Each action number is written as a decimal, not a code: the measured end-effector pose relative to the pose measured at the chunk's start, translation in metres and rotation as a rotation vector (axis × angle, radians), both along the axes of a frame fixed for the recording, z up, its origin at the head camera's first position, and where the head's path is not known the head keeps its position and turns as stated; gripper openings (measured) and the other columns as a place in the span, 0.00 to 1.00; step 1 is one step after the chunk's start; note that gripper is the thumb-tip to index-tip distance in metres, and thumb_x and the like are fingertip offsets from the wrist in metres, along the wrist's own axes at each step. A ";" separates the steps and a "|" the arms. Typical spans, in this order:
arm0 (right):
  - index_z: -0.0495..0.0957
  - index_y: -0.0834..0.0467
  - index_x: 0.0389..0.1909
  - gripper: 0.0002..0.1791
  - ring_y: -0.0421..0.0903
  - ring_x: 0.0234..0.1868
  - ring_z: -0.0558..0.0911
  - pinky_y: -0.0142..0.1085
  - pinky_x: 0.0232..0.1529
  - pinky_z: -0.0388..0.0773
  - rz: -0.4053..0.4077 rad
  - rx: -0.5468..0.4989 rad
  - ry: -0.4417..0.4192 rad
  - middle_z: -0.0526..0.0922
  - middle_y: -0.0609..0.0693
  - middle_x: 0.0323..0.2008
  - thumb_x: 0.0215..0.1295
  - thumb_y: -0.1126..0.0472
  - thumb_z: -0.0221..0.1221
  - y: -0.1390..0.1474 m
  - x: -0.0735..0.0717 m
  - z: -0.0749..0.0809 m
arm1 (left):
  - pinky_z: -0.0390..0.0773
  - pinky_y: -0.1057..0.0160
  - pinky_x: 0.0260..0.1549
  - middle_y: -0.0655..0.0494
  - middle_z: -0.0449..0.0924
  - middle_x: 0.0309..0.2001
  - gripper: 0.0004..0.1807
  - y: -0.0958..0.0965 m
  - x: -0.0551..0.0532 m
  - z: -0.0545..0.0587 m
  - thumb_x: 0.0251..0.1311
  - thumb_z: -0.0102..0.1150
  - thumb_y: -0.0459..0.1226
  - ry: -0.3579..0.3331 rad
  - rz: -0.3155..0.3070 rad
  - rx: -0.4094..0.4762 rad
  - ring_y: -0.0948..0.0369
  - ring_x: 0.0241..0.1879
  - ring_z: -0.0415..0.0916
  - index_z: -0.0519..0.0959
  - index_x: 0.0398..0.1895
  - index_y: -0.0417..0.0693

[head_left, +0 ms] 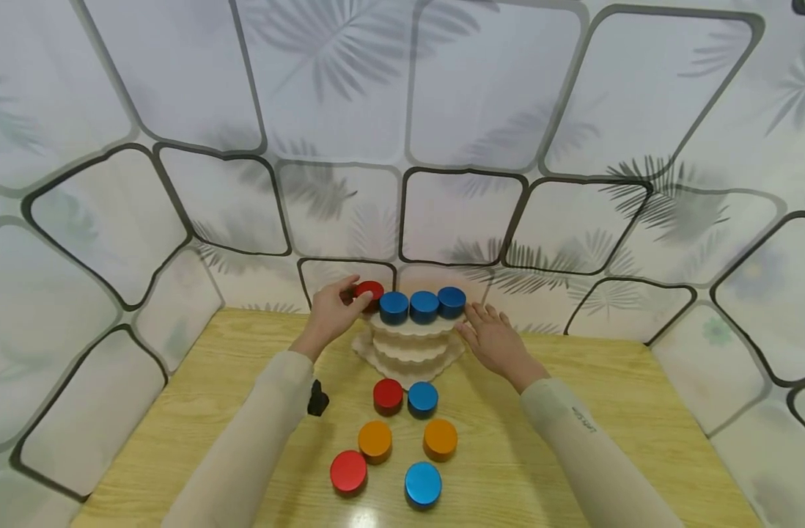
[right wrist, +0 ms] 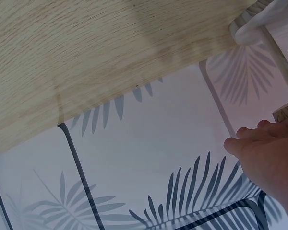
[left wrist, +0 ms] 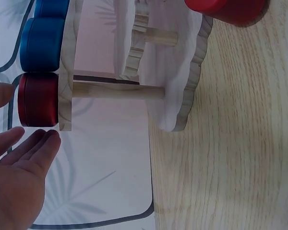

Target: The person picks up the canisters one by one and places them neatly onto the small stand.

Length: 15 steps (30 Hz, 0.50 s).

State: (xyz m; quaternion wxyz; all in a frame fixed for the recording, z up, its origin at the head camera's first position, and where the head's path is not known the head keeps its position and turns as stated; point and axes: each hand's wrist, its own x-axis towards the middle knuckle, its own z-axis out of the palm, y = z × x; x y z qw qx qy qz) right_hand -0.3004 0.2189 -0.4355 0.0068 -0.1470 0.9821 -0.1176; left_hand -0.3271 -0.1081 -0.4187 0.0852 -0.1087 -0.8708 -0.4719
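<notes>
A red round tin [head_left: 369,292] stands at the left end of the top tier of a pale wooden stand [head_left: 412,326] with scalloped edges. Beside it on that tier are three blue tins [head_left: 424,306]. My left hand [head_left: 333,312] is around the red tin, its fingers fairly straight; in the left wrist view the fingertips [left wrist: 53,136] lie beside the tin and the tier's edge, with a small gap showing. At the tier's right end, my right hand [head_left: 495,337] has extended fingers next to the last blue tin; whether they touch the stand I cannot tell.
In front of the stand, several loose tins lie on the wooden table [head_left: 244,396]: red tins [head_left: 348,472], orange tins [head_left: 440,439] and blue tins [head_left: 423,484]. Behind the stand, a patterned cloth wall [head_left: 462,220] rises close by. A small black object [head_left: 318,400] shows at my left cuff.
</notes>
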 end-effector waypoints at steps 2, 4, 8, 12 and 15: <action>0.53 0.64 0.83 0.38 0.71 0.82 0.53 0.66 0.81 0.48 -0.001 0.000 0.005 0.55 0.67 0.82 0.87 0.42 0.40 0.001 0.000 0.000 | 0.82 0.46 0.62 0.35 0.81 0.64 0.30 -0.002 0.002 -0.001 0.74 0.62 0.43 0.013 0.008 0.024 0.42 0.61 0.82 0.73 0.73 0.37; 0.53 0.65 0.83 0.38 0.71 0.82 0.53 0.66 0.81 0.48 0.000 0.000 0.011 0.55 0.68 0.82 0.87 0.42 0.40 0.001 0.000 0.001 | 0.82 0.46 0.62 0.35 0.83 0.61 0.27 -0.004 0.004 -0.002 0.73 0.63 0.41 0.028 0.013 0.054 0.42 0.60 0.83 0.77 0.70 0.36; 0.53 0.65 0.83 0.38 0.71 0.82 0.53 0.67 0.81 0.48 0.001 0.000 0.004 0.55 0.68 0.82 0.87 0.42 0.40 0.001 0.000 0.001 | 0.83 0.48 0.61 0.35 0.84 0.59 0.22 -0.010 0.010 -0.005 0.71 0.65 0.38 0.038 0.007 0.103 0.43 0.58 0.84 0.81 0.63 0.34; 0.52 0.64 0.83 0.38 0.71 0.82 0.52 0.66 0.82 0.47 -0.001 -0.003 -0.010 0.54 0.67 0.82 0.87 0.41 0.39 0.000 -0.001 0.000 | 0.82 0.47 0.63 0.34 0.81 0.63 0.25 -0.016 0.018 -0.009 0.71 0.65 0.37 0.020 -0.007 0.132 0.42 0.61 0.82 0.78 0.66 0.34; 0.52 0.64 0.83 0.38 0.71 0.82 0.52 0.66 0.82 0.46 -0.002 -0.007 -0.008 0.54 0.67 0.82 0.87 0.42 0.39 -0.001 0.000 0.000 | 0.81 0.46 0.64 0.33 0.79 0.65 0.27 -0.021 0.024 -0.013 0.72 0.65 0.38 0.010 -0.012 0.141 0.42 0.63 0.80 0.75 0.70 0.33</action>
